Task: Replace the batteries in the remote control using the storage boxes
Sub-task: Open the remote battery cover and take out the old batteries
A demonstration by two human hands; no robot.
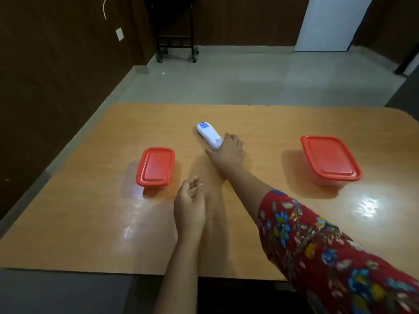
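Note:
A white remote control [208,134] lies on the wooden table [113,223], its small blue screen at the far end. My right hand [227,151] reaches across and grips the remote's near end, with the thumb on its left side. My left hand [189,206] hovers over the table, palm turned inward, fingers relaxed, holding nothing. A small clear storage box with a red lid [156,166] stands to the left, closed. A larger clear box with a red lid [330,158] stands to the right, also closed. What the boxes hold is hidden.
The table's near edge runs just below my left forearm. Beyond the far edge lies a tiled floor with a dark wheeled stand [175,30] and a white door [328,23]. A dark wood wall is on the left.

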